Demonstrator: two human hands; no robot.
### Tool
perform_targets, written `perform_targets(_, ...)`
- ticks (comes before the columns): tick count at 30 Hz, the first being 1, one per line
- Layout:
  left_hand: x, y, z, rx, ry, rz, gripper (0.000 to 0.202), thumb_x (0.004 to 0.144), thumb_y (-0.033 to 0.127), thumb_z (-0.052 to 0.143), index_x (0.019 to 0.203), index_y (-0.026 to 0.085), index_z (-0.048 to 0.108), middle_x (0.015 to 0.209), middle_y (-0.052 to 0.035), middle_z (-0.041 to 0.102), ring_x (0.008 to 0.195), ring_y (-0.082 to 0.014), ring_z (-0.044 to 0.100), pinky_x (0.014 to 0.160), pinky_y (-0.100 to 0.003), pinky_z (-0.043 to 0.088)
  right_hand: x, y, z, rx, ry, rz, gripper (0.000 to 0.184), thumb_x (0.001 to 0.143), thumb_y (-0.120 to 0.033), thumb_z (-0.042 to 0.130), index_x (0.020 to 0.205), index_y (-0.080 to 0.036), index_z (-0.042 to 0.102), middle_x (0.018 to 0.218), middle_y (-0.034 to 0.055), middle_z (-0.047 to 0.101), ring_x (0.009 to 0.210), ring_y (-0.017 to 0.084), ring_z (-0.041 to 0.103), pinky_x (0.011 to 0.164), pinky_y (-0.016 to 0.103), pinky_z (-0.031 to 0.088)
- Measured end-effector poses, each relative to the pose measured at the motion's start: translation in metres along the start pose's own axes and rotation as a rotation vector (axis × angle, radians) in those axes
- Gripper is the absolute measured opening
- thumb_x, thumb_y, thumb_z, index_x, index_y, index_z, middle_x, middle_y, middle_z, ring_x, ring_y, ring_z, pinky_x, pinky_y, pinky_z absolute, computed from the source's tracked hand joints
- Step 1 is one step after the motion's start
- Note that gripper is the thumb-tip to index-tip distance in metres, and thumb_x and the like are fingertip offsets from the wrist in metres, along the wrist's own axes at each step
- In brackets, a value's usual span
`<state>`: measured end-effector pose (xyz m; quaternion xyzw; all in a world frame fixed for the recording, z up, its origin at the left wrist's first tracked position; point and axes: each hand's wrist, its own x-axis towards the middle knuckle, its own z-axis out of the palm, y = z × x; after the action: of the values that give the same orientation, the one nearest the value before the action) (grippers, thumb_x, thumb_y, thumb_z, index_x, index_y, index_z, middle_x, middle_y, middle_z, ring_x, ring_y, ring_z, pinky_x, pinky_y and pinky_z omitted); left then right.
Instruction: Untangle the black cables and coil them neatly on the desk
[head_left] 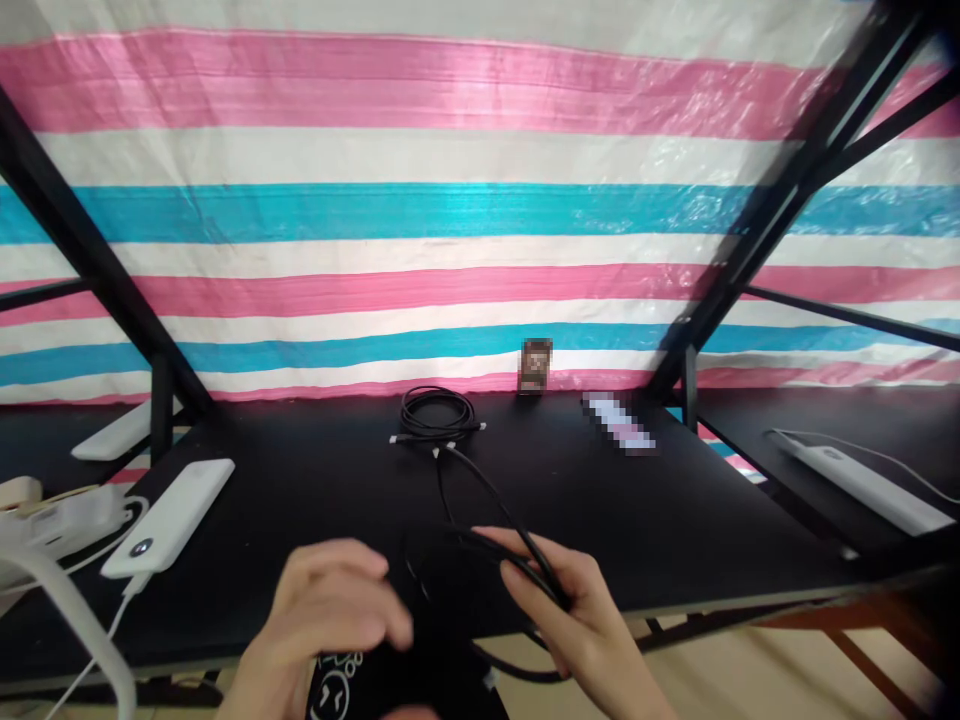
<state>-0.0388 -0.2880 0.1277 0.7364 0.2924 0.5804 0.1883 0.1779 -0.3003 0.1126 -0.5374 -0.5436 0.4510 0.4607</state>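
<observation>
My right hand [574, 610] grips a looped black cable [541, 562] between thumb and fingers, just above the front edge of the black table [315, 480]. From it the cable runs forward over the tabletop to its light-coloured plug ends [442, 450], and another loop hangs below the hand. My left hand [330, 610] is to the left of the cable, slightly blurred. Its fingers are curved and apart, and nothing shows in them. Farther back lies a coiled black cable [437, 410] with light metal plugs.
At left lie a white power bank [172, 515] with a lead plugged in and a white power strip [82, 520]. Two blurred-out items, a small brown one [535, 366] and a pale one [619, 424], are at the back right. Black frame bars [780, 220] slant up both sides before striped sheeting [450, 210].
</observation>
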Motion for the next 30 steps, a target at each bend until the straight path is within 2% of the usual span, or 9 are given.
perform_targets(3,0.015,-0.023,0.014,0.326,-0.098,-0.020,0.069,0.065,0.029,0.081,0.124,0.034,0.047,0.138,-0.0093,0.044,0.125,-0.0324,0.042,0.100,-0.048,0.037,0.009,-0.005,-0.003,-0.105,-0.172,-0.066,0.034,0.086,-0.044,0.058,0.113,-0.029,0.070,0.071,0.0004,0.059,0.042,0.005,0.040,0.039,0.017,0.039)
perform_targets(5,0.024,-0.043,0.027,0.374,-0.192,-0.055,0.071,0.070,0.026,0.076,0.132,0.031,0.042,0.143,-0.0121,0.039,0.130,-0.0335,0.038,0.102,-0.049,0.036,0.018,-0.009,-0.006,-0.162,-0.275,-0.168,0.027,0.085,-0.037,0.059,0.106,-0.028,0.074,0.067,-0.0009,0.059,0.048,0.007,0.044,0.050,0.019,0.044)
perform_targets(8,0.034,-0.068,0.041,0.283,-0.176,-0.096,0.050,0.073,0.023,0.071,0.120,0.028,0.056,0.125,-0.0102,0.058,0.119,-0.0305,0.051,0.098,-0.043,0.041,0.036,-0.008,-0.013,-0.112,-0.314,-0.250,0.022,0.083,-0.030,0.061,0.098,-0.023,0.076,0.052,-0.0037,0.050,0.045,0.006,0.039,0.046,0.017,0.038)
perform_targets(12,0.050,-0.091,0.050,0.181,-0.052,-0.266,0.014,0.070,0.018,0.069,0.082,0.024,0.069,0.081,-0.0027,0.071,0.076,-0.0218,0.066,0.074,-0.030,0.050,0.071,0.005,-0.023,0.081,-0.182,-0.162,0.027,0.077,-0.034,0.069,0.098,-0.018,0.074,0.048,-0.0045,0.048,0.035,0.005,0.037,0.032,0.015,0.026)
perform_targets(14,0.059,-0.101,0.053,0.087,-0.041,-0.460,0.002,0.072,0.022,0.067,0.073,0.022,0.069,0.057,0.0007,0.063,0.051,-0.0158,0.059,0.052,-0.024,0.046,0.092,0.010,-0.026,0.132,-0.087,-0.125,0.032,0.075,-0.035,0.072,0.101,-0.017,0.070,0.046,-0.0057,0.047,0.033,0.005,0.038,0.031,0.015,0.028)
perform_targets(17,0.070,-0.120,0.058,-0.129,-0.048,-0.794,0.021,0.075,0.037,0.066,0.067,0.018,0.067,0.034,0.0066,0.038,0.027,-0.0075,0.033,0.032,-0.019,0.021,0.123,0.015,-0.025,0.119,-0.013,-0.125,0.032,0.078,-0.036,0.070,0.104,-0.017,0.066,0.048,-0.0066,0.048,0.035,0.005,0.040,0.035,0.015,0.033)
perform_targets(20,0.072,-0.139,0.061,-0.377,0.010,-0.989,0.036,0.072,0.049,0.070,0.067,0.014,0.065,0.031,0.0099,0.028,0.025,-0.0024,0.019,0.032,-0.017,0.009,0.146,0.018,-0.019,0.066,-0.091,-0.070,0.030,0.085,-0.039,0.062,0.105,-0.017,0.064,0.048,-0.0075,0.047,0.035,0.004,0.040,0.035,0.014,0.032)
perform_targets(24,0.064,-0.156,0.065,-0.614,0.111,-1.120,0.040,0.070,0.052,0.073,0.068,0.013,0.061,0.033,0.0118,0.025,0.027,-0.0009,0.015,0.032,-0.016,0.009,0.164,0.025,-0.013,0.101,-0.210,0.000,0.031,0.088,-0.044,0.056,0.096,-0.016,0.066,0.041,-0.0095,0.038,0.030,0.004,0.036,0.031,0.013,0.027)
perform_targets(30,0.051,-0.166,0.075,-0.594,-0.003,-0.969,0.035,0.078,0.043,0.069,0.065,0.016,0.051,0.038,0.0082,0.037,0.037,-0.0069,0.041,0.044,-0.019,0.030,0.183,0.044,-0.018,0.542,-0.174,0.108,0.027,0.079,-0.039,0.068,0.088,-0.014,0.067,0.034,-0.0143,0.023,0.029,0.001,0.010,0.026,0.012,0.014)
